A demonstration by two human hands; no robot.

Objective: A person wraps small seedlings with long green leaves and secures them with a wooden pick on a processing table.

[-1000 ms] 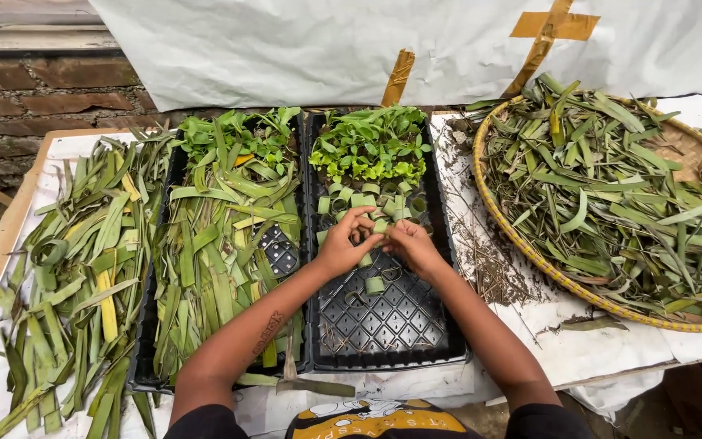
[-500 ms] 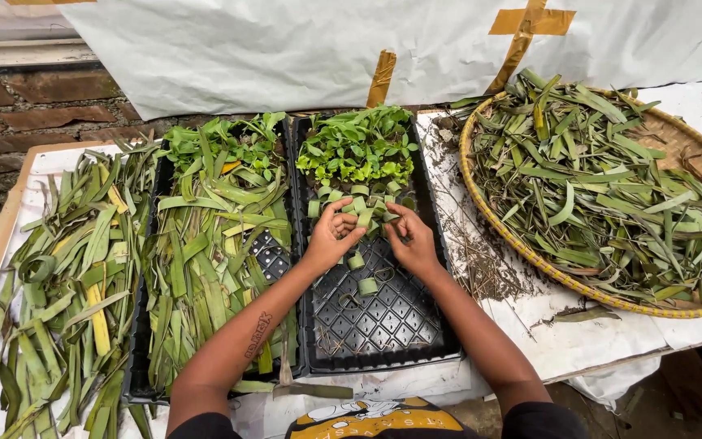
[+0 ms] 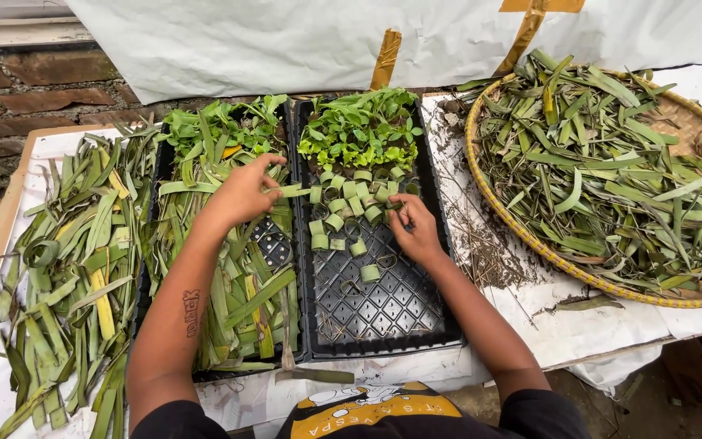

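Leaf strip (image 3: 290, 192), lengthwise left-right

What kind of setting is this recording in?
Probably an outdoor nursery or garden potting bench. A black seedling tray holds young green seedlings and rolled leaf rings, a woven basket holds cut leaf strips, and a brick wall stands behind.

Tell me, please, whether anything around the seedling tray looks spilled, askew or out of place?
Yes. Loose soil and dry root bits lie scattered on the white sheet between the black seedling tray and the woven basket. One rolled leaf ring sits alone, apart from the cluster of leaf rings near the seedlings.
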